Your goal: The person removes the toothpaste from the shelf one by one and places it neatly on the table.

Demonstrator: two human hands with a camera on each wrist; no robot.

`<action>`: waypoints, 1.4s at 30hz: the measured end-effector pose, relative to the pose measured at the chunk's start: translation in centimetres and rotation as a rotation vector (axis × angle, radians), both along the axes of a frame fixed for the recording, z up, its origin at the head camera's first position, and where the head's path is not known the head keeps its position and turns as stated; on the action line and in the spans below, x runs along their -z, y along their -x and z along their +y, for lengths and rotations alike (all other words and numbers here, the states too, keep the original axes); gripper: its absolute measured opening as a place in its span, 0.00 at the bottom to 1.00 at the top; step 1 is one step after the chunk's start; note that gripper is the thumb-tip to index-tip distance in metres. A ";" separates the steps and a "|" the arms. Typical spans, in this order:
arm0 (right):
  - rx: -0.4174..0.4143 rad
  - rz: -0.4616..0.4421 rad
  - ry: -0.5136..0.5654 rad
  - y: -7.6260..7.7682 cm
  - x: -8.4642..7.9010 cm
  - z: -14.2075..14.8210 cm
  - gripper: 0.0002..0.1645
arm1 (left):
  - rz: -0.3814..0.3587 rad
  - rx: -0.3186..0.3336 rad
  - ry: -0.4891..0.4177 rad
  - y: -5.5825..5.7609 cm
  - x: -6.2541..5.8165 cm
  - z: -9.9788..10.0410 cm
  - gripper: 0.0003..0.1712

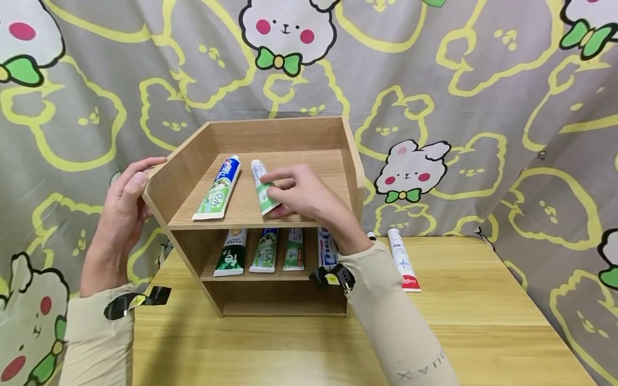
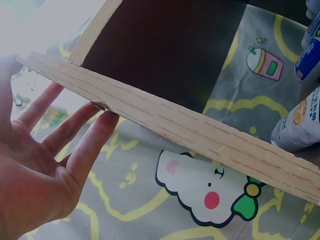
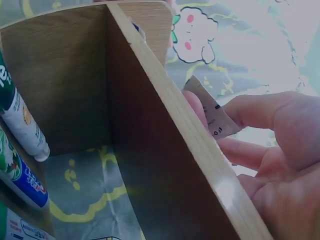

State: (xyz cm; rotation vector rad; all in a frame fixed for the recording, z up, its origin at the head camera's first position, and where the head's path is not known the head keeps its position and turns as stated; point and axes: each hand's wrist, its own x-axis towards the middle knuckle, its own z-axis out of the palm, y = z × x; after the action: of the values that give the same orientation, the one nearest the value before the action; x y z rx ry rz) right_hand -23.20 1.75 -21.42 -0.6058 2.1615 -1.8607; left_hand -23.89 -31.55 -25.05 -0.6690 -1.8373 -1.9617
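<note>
I observe the right hand (image 1: pixel 304 194) with its fingers narrowed in a pinch on a small green-and-white tube (image 1: pixel 264 195). This tube is on the top level of the wooden shelf (image 1: pixel 309 159), its cap end pointing far and its flat end near the front edge. The right wrist view confirms that flat end between thumb and finger.

I find the left hand (image 1: pixel 123 201) at the outer face of the shelf's left side panel (image 1: pixel 179 172); its fingers are spread and nearly straight, with tips touching the wood.

To the left of the small tube, apart from it, a larger blue-and-green tube (image 1: pixel 219 188) lies on the same level. On the middle level I count four tubes in a row, left to right: dark green (image 1: pixel 230 261), blue and green (image 1: pixel 264 252), green and white (image 1: pixel 293 251), and blue and white (image 1: pixel 326 251), the last partly hidden by the right wrist.

On the tabletop (image 1: pixel 463 305), right of the shelf, lies a white tube with a red end (image 1: pixel 402 256).
</note>
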 end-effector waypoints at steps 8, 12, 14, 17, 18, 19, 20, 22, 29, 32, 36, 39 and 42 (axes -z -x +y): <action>0.028 0.060 0.015 -0.8 0.5 0.7 0.22 | 0.018 0.040 0.020 0.0 0.2 -0.5 0.23; 0.060 0.096 -0.027 -1.0 0.8 0.9 0.19 | 0.008 0.016 0.003 -0.1 0.2 -0.4 0.23; 0.057 0.110 -0.032 -0.9 0.9 0.9 0.17 | 0.001 0.004 -0.011 -0.1 0.2 -0.4 0.23; 0.058 0.106 -0.009 -0.8 1.1 1.1 0.15 | -0.001 0.004 -0.012 -0.1 0.2 -0.4 0.23; 0.059 0.103 0.006 -0.7 1.2 1.1 0.15 | 0.001 0.013 -0.008 -0.1 0.2 -0.4 0.23; 0.058 0.096 0.027 -0.7 1.2 1.2 0.15 | 0.004 0.022 -0.003 -0.1 0.3 -0.5 0.23; 0.055 0.084 0.052 -0.7 1.2 1.3 0.15 | 0.008 0.030 0.004 -0.1 0.3 -0.5 0.23; 0.037 0.047 0.136 -0.7 1.2 1.4 0.16 | 0.016 0.047 0.013 0.0 0.2 -0.6 0.23; -0.041 -0.089 0.364 -1.2 1.2 2.0 0.22 | -0.013 -0.027 0.007 -0.2 0.0 0.0 0.24; -0.048 -0.064 0.330 -1.4 1.5 2.1 0.23 | -0.016 -0.039 0.009 -0.3 -0.1 0.1 0.24; -0.073 -0.001 0.295 -1.8 1.7 2.3 0.25 | -0.016 -0.034 0.003 -0.3 -0.1 0.1 0.24; -0.082 0.031 0.283 -2.1 1.8 2.6 0.26 | -0.017 -0.028 0.004 -0.2 -0.1 0.1 0.24; -0.089 0.063 0.274 -2.4 2.0 2.7 0.27 | -0.017 -0.023 0.002 -0.2 -0.1 0.1 0.24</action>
State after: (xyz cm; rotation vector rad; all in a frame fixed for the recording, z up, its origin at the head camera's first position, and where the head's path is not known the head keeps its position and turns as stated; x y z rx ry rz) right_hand -20.78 4.50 -23.40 -0.8103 1.8944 -2.1323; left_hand -23.65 -31.41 -24.97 -0.6308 -1.8488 -1.9563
